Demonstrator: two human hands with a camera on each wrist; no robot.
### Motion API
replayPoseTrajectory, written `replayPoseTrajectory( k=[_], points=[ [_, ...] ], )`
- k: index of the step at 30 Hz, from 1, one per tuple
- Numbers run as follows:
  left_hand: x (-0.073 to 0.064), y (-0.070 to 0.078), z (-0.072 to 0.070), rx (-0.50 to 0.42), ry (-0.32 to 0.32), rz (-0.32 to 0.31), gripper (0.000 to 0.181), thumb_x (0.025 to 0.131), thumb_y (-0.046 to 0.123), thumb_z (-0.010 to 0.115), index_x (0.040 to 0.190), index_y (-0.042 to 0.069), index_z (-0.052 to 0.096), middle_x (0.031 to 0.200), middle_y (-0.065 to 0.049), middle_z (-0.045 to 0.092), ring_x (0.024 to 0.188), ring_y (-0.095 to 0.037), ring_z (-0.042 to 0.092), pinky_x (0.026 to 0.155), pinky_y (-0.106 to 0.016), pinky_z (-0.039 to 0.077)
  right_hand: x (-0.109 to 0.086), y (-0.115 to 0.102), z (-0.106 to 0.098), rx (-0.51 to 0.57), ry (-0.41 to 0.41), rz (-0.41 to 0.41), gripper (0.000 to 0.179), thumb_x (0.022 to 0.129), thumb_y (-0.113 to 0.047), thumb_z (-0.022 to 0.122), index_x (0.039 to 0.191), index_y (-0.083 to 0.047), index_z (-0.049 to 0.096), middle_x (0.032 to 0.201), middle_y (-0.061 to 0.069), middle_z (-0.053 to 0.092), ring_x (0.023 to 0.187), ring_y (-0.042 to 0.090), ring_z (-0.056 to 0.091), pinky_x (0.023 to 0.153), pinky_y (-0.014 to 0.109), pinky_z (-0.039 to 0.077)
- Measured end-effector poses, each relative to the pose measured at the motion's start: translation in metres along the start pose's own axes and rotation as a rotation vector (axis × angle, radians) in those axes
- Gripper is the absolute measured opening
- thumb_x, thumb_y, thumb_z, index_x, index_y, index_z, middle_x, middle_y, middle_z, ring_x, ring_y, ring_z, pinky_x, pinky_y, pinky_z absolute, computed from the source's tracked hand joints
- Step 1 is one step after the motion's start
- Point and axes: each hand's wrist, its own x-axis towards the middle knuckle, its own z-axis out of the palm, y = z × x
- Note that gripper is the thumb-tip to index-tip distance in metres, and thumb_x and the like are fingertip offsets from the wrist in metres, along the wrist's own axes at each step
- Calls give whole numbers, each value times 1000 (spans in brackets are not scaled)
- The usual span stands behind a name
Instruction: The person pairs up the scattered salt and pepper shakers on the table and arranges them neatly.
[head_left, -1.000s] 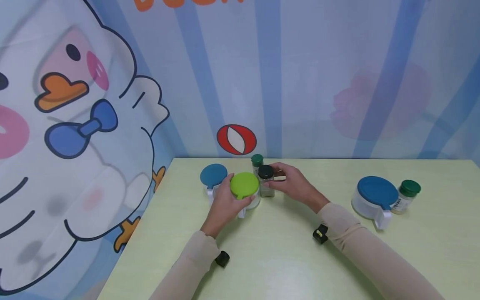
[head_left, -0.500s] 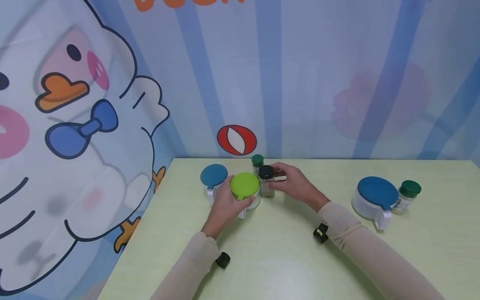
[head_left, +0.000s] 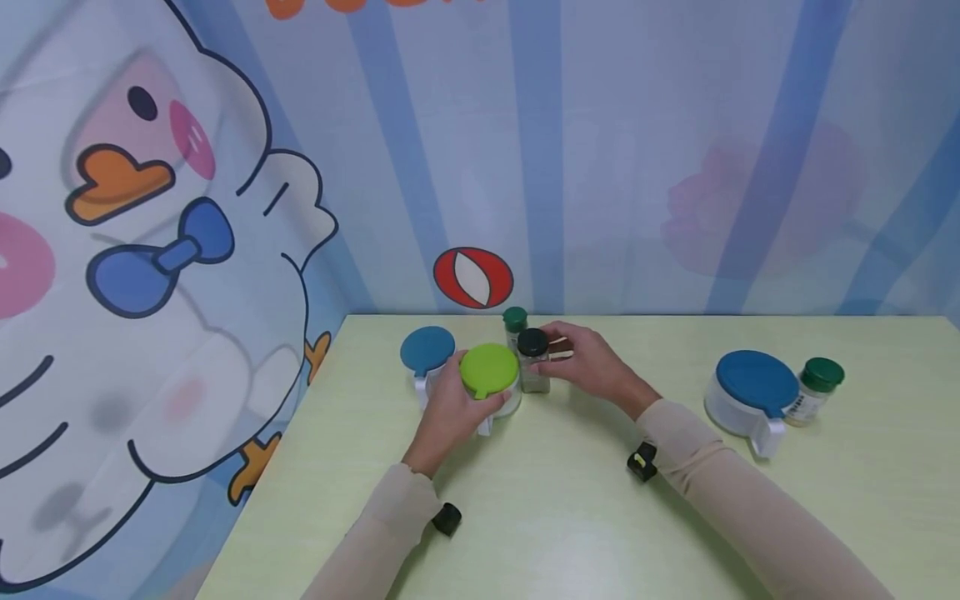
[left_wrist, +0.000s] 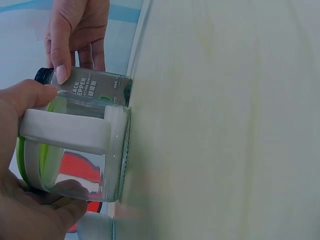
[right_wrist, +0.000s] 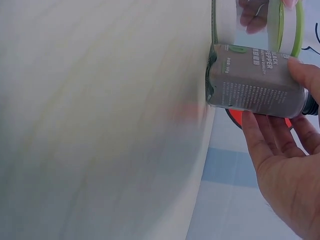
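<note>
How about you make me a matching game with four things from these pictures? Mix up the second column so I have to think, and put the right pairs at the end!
Things:
1. pepper bottle
2. ball picture
3. lime-lidded jar
4. cartoon bird's bow tie

Matches:
A. held in the left grip
B. blue
C. held in the right grip
D. red and white

Right pairs:
1-C
2-D
3-A
4-B
</note>
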Motion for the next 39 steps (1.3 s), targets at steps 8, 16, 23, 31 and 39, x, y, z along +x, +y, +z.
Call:
replayPoseTrajectory(
  k=[8, 16, 23, 31, 39],
  points=[
    [0, -1, 0, -8, 3, 17, 80, 83, 33, 85, 145, 12, 40, 135, -4, 54, 124, -25, 53, 108, -50, 47, 1, 1, 0, -20, 2, -7, 46, 87, -19, 82, 128, -11, 63, 124, 6, 67, 118, 29, 64, 101, 47, 53],
    [1, -2, 0, -11, 1, 12, 80, 83, 34, 85, 145, 13, 40, 135, -3, 54, 125, -25, 53, 108, -50, 47, 1, 0, 0, -11, -1, -6, 47, 87, -19, 82, 129, -11, 63, 125, 6, 67, 117, 29, 64, 102, 48, 52],
    [1, -2, -1, -15, -3, 23, 80, 82, 35, 85, 145, 13, 40, 135, -3, 54, 125, -25, 54, 108, -50, 47, 0, 1, -1, 12, -5, -7, 47, 86, -21, 83, 129, -12, 64, 125, 6, 67, 118, 30, 63, 103, 51, 50],
    [0, -3, -1, 7, 17, 21, 82, 82, 36, 86, 145, 12, 40, 136, -5, 55, 126, -26, 54, 108, -50, 47, 2, 5, -1, 27, -6, -18, 47, 85, -21, 84, 128, -13, 65, 124, 6, 67, 118, 30, 64, 104, 52, 49],
    [2, -4, 1, 26, 36, 34, 81, 80, 37, 87, 144, 11, 43, 134, -6, 56, 124, -26, 56, 106, -50, 49, 1, 4, -3, 4, -6, -12, 47, 85, -20, 84, 128, -13, 65, 124, 6, 68, 117, 29, 64, 104, 52, 49]
  ],
)
